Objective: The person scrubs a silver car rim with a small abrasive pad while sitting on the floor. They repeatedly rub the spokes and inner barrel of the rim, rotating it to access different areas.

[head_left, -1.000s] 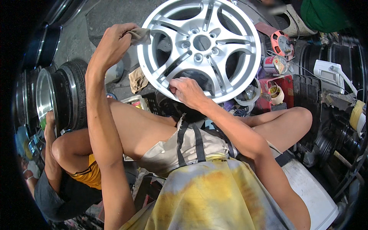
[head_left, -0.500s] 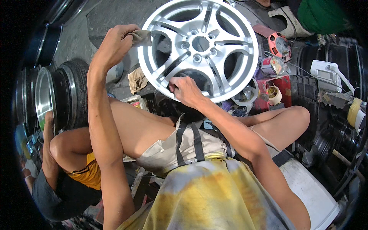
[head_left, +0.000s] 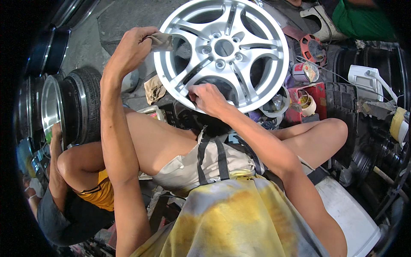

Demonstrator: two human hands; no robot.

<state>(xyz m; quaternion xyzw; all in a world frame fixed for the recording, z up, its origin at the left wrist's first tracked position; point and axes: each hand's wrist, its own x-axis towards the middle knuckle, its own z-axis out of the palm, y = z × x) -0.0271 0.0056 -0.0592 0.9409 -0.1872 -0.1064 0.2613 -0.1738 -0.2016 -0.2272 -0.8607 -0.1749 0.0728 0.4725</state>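
A silver alloy wheel rim (head_left: 224, 35) with split spokes lies face up in front of me, its round centre hole and the bolt holes about it in plain sight. At its upper left edge my left hand (head_left: 133, 48) is closed on a folded grey-brown rag (head_left: 162, 42), whose loose end lies against the lip of the rim. My right hand (head_left: 209, 99) has its fingers curled over the near edge of the rim. The fingertips are partly hidden there, and the thumb side bears on the lip.
A tan cloth (head_left: 154, 89) lies left of the rim. Tyred wheels (head_left: 87, 105) stand at the left, where another person's hand (head_left: 56, 130) touches one. Right of the rim are a paint can (head_left: 305, 72), a red tray (head_left: 317, 91) and a white box-shaped thing (head_left: 364, 81).
My left hand and the rag have shifted slightly to the right along the rim's edge. My right hand keeps its place on the near edge.
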